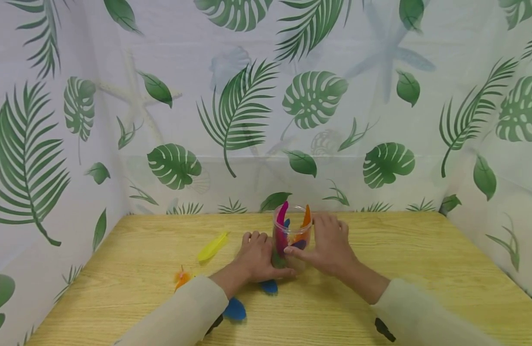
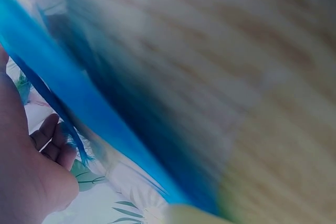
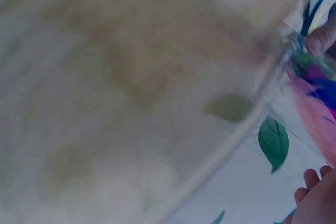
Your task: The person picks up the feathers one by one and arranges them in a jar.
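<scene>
A clear plastic cup [image 1: 293, 230] stands near the back of the table, holding pink, orange, blue and green feathers. My right hand [image 1: 332, 245] grips its right side, thumb across the front and fingers behind. Low on the left side, my left hand [image 1: 259, 257] rests around the cup, thumb by the base and fingers spread toward the back. A blue feather [image 1: 269, 287] lies just under the left hand. In the left wrist view a long blue feather [image 2: 100, 98] crosses close to the camera, partly blurred. Pink feathers [image 3: 310, 114] show through the cup in the right wrist view.
On the wooden table [image 1: 378, 298] lie a yellow feather [image 1: 213, 247] at the left, an orange feather [image 1: 181, 278] nearer me, and another blue feather [image 1: 235, 309] partly under my left sleeve. A leaf-patterned white cloth [image 1: 248, 182] closes off the back and sides.
</scene>
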